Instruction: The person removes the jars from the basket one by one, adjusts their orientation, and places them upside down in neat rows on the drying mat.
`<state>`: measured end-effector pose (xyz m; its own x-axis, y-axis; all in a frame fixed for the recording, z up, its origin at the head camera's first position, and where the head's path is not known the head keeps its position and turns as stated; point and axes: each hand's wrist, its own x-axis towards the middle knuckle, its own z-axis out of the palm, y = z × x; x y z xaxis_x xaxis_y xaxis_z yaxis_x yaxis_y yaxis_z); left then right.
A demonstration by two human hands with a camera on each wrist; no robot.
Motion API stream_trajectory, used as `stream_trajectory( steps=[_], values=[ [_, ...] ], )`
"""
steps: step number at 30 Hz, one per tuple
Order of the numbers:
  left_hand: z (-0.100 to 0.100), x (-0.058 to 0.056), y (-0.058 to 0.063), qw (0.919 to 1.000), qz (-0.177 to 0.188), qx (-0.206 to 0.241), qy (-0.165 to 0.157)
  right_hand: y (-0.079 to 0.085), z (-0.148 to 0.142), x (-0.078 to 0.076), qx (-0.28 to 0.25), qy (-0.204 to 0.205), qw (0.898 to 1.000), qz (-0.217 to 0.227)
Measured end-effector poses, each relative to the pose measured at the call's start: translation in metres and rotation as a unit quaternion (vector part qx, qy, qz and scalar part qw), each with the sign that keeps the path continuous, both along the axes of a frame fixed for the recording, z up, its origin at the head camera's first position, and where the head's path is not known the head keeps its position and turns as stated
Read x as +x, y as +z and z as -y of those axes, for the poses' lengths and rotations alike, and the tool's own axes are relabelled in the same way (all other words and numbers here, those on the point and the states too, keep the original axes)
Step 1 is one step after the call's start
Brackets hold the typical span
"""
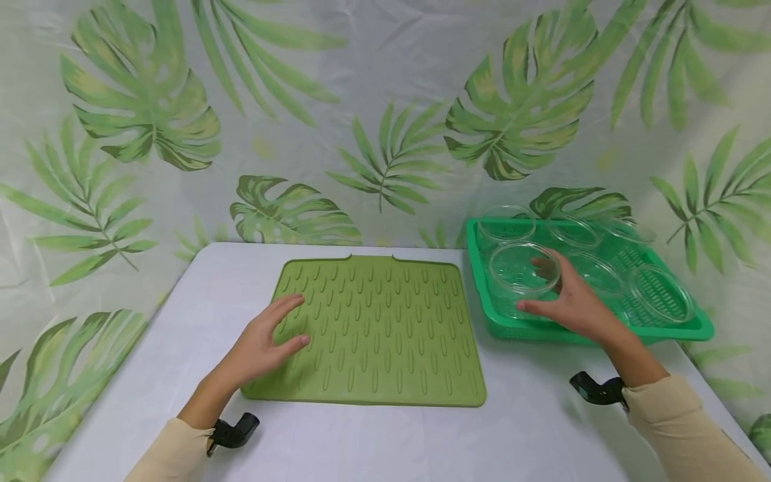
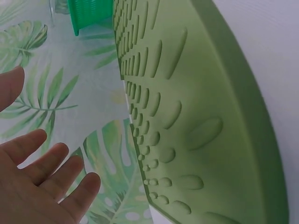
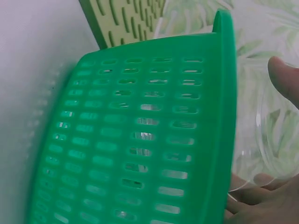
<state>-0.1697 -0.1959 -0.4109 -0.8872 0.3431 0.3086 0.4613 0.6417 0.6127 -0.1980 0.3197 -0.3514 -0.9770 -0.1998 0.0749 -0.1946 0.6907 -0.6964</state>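
Note:
In the head view my right hand (image 1: pixel 578 301) is around a clear glass bowl (image 1: pixel 523 246) at the near left corner of a green plastic basket (image 1: pixel 506 331). Its fingers show through the glass on the far side, and the thumb lies at the near side. The right wrist view has the glass bowl (image 3: pixel 259 121) above the basket wall, the fingers (image 3: pixel 261 196) beside it. My left hand (image 1: pixel 259 341) hovers over the left side of a green ridged mat (image 1: pixel 373 335), fingers spread and holding nothing.
Several more clear glass bowls (image 1: pixel 662 318) stand in the basket, at the table's far right. The white table (image 1: pixel 361 442) reaches back to a leaf-patterned curtain (image 1: pixel 385 80). A black wrist camera (image 1: pixel 235 432) sits on the left wrist, another (image 1: pixel 596 389) on the right.

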Motion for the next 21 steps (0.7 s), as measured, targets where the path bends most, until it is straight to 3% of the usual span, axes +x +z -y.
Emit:
stream_trajectory(
  steps=[8, 13, 21],
  values=[
    [0.003, 0.0, 0.003, 0.9999, -0.005, -0.008, 0.009, 0.012, 0.006, 0.005, 0.006, -0.005, 1.0, -0.022],
    [0.005, 0.001, 0.003, 0.9999, -0.006, -0.006, 0.008, 0.02, 0.004, 0.007, 0.011, -0.001, 0.997, -0.076],
    [0.012, 0.001, 0.005, 0.9997, -0.011, -0.008, 0.02, 0.042, -0.014, 0.009, -0.024, 0.004, 0.993, -0.114]
  ],
)
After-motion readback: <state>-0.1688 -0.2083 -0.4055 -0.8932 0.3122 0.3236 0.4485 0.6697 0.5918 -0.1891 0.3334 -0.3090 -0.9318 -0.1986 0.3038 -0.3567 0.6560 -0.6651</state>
